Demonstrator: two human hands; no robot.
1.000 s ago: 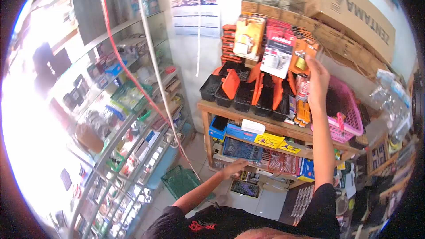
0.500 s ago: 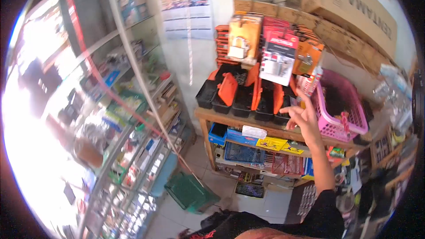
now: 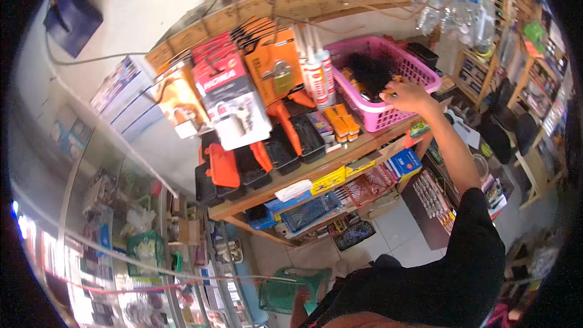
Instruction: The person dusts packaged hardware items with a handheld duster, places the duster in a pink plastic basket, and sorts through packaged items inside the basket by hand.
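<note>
My right hand [image 3: 408, 97] reaches over the near rim of a pink plastic basket [image 3: 381, 120], its fingers bent inward and whatever they hold hidden. Inside the basket lies a black bristly bundle [image 3: 371, 73] among orange and dark items. My left hand [image 3: 302, 297] hangs low beside a green basket [image 3: 276, 294], blurred, its fingers not clear. Left of the pink basket stand white and red tubes [image 3: 317, 79], with orange packs [image 3: 342, 123] in front of them on the shelf.
Carded padlocks [image 3: 231, 106] hang above black bins [image 3: 282, 149] with orange lids. The wooden shelf edge [image 3: 261, 196] runs below. Glass display shelves stand at the left. Clear plastic packets [image 3: 452, 15] hang at the upper right.
The view has turned to the right. My right hand has gone from the hanging cards to the pink basket. My left hand, out of sight half a second ago, shows low down again.
</note>
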